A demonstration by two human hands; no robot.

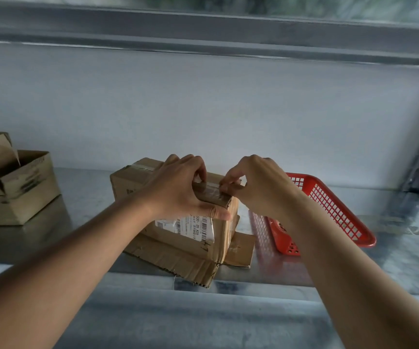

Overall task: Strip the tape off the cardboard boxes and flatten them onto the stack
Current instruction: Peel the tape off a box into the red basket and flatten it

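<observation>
A closed brown cardboard box (190,235) with a white barcode label stands in the middle of the metal shelf, on top of flattened cardboard (178,263). My left hand (180,190) grips the box's upper near corner, thumb pressed on the labelled side and fingers curled over the top. My right hand (256,187) pinches the clear tape (209,192) that runs over the top edge, at its right end. More clear tape crosses the box's far left corner.
Two open cardboard boxes (14,187) stand at the left of the shelf. A red plastic mesh basket (329,205) lies just right of the box, partly behind my right forearm. A grey wall backs the metal shelf (90,197).
</observation>
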